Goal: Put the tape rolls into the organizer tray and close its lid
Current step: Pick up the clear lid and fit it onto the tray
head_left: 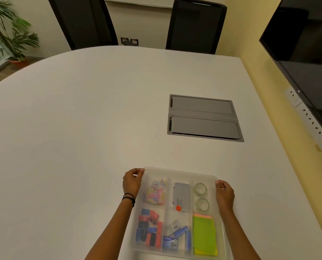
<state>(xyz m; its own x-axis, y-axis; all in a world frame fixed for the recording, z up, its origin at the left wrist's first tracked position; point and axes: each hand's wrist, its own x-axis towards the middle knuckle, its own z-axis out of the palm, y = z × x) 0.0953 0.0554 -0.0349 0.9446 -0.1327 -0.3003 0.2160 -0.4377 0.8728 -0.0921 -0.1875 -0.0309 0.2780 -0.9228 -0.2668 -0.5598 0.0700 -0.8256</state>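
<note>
A clear plastic organizer tray [178,171] lies on the white table near me, with a translucent lid resting over it. Two clear tape rolls [200,188] [202,204] sit in its far right compartment, seen through the lid. My left hand [133,182] grips the lid's far left corner. My right hand [224,194] holds the lid's far right corner. Other compartments hold coloured paper clips, binder clips, a grey box, staples and green sticky notes.
A grey cable hatch [203,118] is set flush in the table beyond the tray. Two black chairs [195,25] stand at the far edge. A dark screen [306,44] and a socket strip [310,121] line the right wall. A plant [8,30] stands far left.
</note>
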